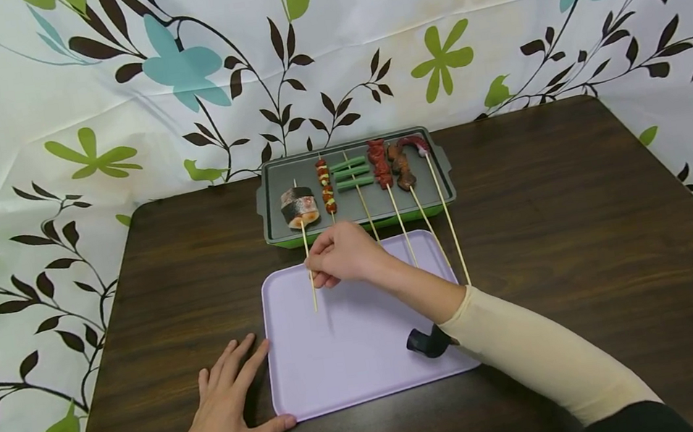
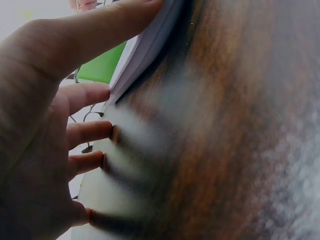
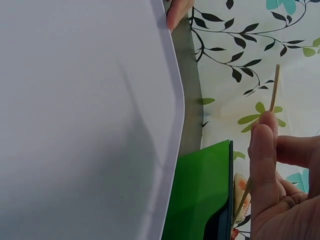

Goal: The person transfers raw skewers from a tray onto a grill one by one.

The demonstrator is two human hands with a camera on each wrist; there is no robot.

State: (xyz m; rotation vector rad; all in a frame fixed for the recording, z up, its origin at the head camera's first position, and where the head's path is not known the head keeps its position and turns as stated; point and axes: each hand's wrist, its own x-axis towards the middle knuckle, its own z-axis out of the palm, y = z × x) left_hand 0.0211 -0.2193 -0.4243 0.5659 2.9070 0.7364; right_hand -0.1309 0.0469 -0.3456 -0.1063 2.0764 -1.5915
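Note:
My right hand pinches the bare wooden stick of a skewer between thumb and fingers, over the lavender tray. That skewer's food, a pale piece with dark bands, is at the left end of the grey grill plate. In the right wrist view the stick rises past the fingertips. My left hand lies spread on the table, its thumb and index fingertip at the tray's left rim. The left wrist view shows its fingers straight and apart.
More skewers lie on the grill: a red-and-yellow one, green sticks, red meat, brown meat and a tentacle-like piece. Several sticks overhang the tray. A black fitting shows by the right forearm. Patterned cloth hangs behind the table.

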